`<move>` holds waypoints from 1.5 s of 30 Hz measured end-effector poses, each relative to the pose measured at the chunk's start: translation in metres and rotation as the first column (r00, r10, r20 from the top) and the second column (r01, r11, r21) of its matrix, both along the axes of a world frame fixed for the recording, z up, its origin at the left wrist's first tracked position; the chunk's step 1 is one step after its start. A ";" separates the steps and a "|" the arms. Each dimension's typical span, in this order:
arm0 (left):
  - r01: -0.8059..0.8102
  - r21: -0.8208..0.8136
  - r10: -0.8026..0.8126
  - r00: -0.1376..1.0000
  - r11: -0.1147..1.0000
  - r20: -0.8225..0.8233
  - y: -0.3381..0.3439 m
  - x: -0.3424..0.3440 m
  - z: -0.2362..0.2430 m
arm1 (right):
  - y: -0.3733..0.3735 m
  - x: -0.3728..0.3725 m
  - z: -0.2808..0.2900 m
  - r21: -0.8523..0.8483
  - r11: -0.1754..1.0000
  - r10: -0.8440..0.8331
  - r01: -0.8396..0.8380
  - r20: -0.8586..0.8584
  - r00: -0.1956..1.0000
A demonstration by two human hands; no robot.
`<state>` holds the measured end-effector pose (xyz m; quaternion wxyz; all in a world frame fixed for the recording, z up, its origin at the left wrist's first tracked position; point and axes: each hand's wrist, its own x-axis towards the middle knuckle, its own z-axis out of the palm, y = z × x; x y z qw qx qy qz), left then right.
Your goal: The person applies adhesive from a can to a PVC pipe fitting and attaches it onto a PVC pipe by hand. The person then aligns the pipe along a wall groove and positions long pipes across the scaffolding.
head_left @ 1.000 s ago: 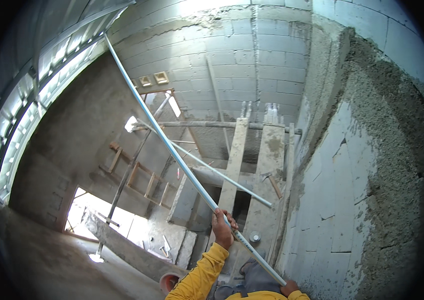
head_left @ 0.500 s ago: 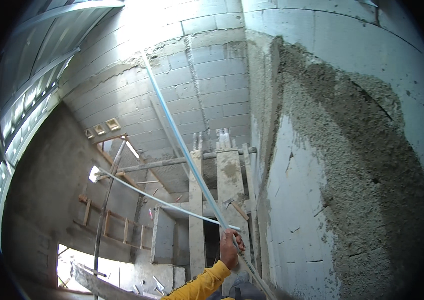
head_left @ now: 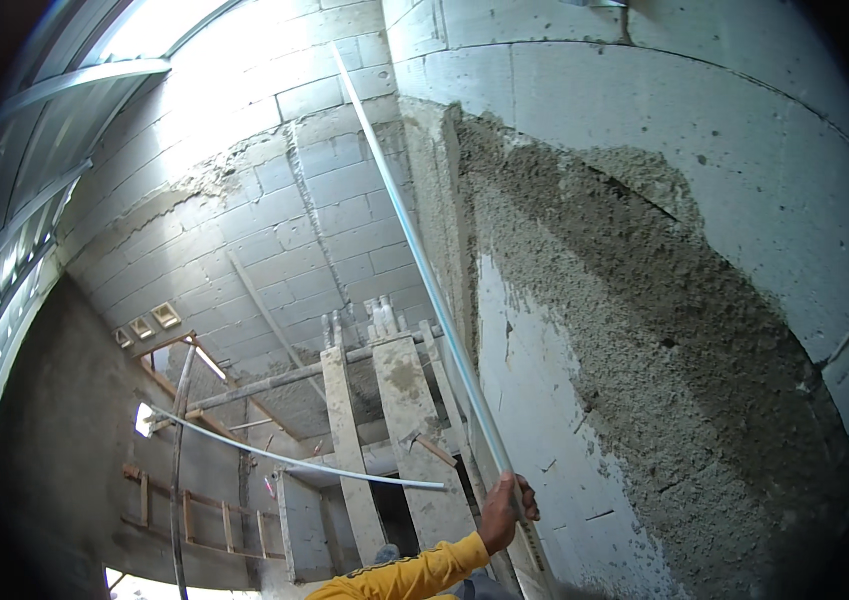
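Note:
My left hand (head_left: 506,510), in a yellow sleeve at the lower centre right, is wrapped round a long pale blue pipe (head_left: 421,262). The pipe slants upward to the block wall at the top centre and runs down past the lower edge. My right hand is not in view. A thinner pale pipe (head_left: 274,452) lies sloping to the left across the scaffold below. A tool with a wooden handle (head_left: 436,450) rests on one of the planks (head_left: 389,380) beside the long pipe.
A rough-rendered block wall (head_left: 704,380) rises close on the right. Planks and poles (head_left: 244,382) form scaffolding over a recess. Wooden frames (head_left: 226,527) stand on the lower left. Corrugated roofing sheets (head_left: 34,190) with metal beams are at the upper left.
The long pipe has swung rightward and more upright with my left hand on it. The view has tilted up and turned toward the right wall; my right hand has left it.

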<state>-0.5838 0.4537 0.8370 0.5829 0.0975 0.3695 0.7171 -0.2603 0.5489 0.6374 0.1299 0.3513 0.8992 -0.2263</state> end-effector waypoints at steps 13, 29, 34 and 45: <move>0.310 0.194 -0.302 0.951 0.931 -0.069 0.037 0.030 0.074 | -0.326 0.058 0.165 0.224 0.136 -0.951 0.965 -0.242 0.190; 0.597 0.678 -0.483 0.786 0.429 -0.387 0.077 0.035 0.253 | -0.316 0.105 0.428 0.705 -0.432 -0.628 0.563 -0.683 0.373; 0.576 0.771 -0.502 0.769 0.273 -0.397 0.112 0.059 0.318 | -0.281 0.140 0.510 0.675 -0.510 -0.546 0.534 -0.733 0.405; 0.569 0.821 -0.503 0.697 -0.044 -0.510 0.178 0.057 0.398 | -0.215 0.186 0.613 0.686 -0.469 -0.439 0.556 -0.727 0.528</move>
